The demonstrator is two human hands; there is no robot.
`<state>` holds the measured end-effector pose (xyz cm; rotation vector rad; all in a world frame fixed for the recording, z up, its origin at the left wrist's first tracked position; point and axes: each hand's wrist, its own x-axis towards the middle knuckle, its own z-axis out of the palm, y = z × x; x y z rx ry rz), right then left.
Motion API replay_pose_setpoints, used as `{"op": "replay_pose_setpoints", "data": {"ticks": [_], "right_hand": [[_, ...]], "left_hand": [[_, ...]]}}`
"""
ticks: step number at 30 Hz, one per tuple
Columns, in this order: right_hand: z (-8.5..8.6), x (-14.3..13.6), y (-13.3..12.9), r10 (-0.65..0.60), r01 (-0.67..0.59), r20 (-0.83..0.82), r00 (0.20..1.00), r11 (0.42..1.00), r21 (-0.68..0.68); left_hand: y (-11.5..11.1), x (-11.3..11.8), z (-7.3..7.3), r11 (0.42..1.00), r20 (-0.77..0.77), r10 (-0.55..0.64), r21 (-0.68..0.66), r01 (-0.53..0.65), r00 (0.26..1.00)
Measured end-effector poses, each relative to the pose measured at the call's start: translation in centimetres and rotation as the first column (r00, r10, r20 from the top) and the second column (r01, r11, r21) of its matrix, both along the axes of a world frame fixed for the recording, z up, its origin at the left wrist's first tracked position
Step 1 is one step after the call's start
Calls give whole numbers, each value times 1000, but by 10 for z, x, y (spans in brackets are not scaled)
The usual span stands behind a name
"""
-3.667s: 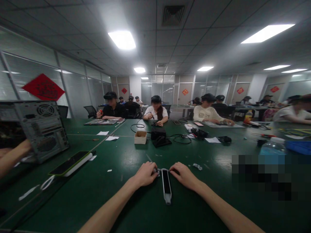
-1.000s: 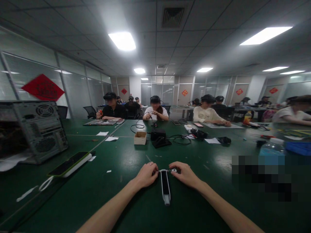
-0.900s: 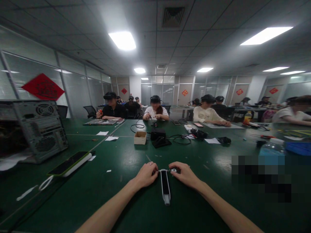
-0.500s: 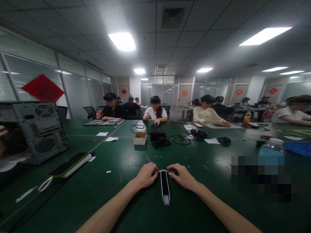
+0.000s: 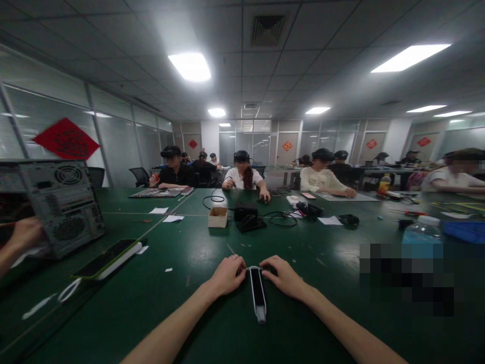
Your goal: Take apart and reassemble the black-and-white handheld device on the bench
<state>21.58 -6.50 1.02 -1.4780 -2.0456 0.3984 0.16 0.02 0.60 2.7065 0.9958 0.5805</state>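
A long, narrow device (image 5: 258,293) with a dark face, pale rim and grey near end lies flat on the green table, pointing toward me. My left hand (image 5: 229,275) rests at the left of its far end, ring on one finger, fingertips pinched together. Opposite it, my right hand (image 5: 282,275) is curled at the right of the same end, thumb and fingers closed. Something small and dark shows at the fingertips on both sides, too small to name. The fingers partly cover the device's far corners.
On the left stand a computer case (image 5: 64,202), with another person's hand (image 5: 26,235) at it, and a phone (image 5: 108,258). Ahead are a small box (image 5: 217,218), a black adapter (image 5: 246,210) and cables. A bottle (image 5: 422,232) and blue tray (image 5: 464,231) stand right.
My hands and the device have barely moved. Another person's hand has come into view at the computer case. The person opposite has stretched an arm out to my right.
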Motion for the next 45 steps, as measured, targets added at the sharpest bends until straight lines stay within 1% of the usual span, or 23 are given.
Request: {"op": "replay_pose_setpoints", "data": {"ticks": [4,11,17,20,25,29,32,35,37,39,42,45], "right_hand": [[-1,1,1,8,-8,3,1000,1000,-7],[0,2,1,18,-17,38,999,1000,-14],[6,2,-2,-40,40,68,997,999,5],[7,3,-2,-49,48,92,995,999,16],[7,3,-2,-41,39,113,993,999,22],[8,5,-1,-43,33,142,989,997,70],[11,16,3,-84,61,180,980,989,132],[14,37,8,-177,128,253,951,972,198],[17,55,11,-249,183,318,915,958,222],[18,73,11,-302,239,387,871,949,204],[17,96,10,-327,308,474,818,944,120],[14,108,10,-300,324,495,815,945,38]], "left_hand": [[0,0,1,1000,-12,4,11,-4,1000],[-6,-1,9,1000,-17,13,-6,-13,1000],[-9,-1,12,999,-30,26,-23,-27,999],[-9,-1,13,999,-35,29,-26,-30,999],[-8,-1,12,1000,-35,24,-19,-24,999],[-5,-1,8,1000,-33,20,1,-20,999],[-4,-2,7,1000,-26,4,12,-4,1000],[-3,-2,6,1000,-29,4,12,-4,1000],[-3,-2,7,1000,-37,6,10,-6,999],[-4,-2,8,1000,-49,7,11,-6,999],[-5,-2,10,1000,-61,13,0,-13,998],[-7,-1,11,1000,-56,16,-17,-17,998]]}}
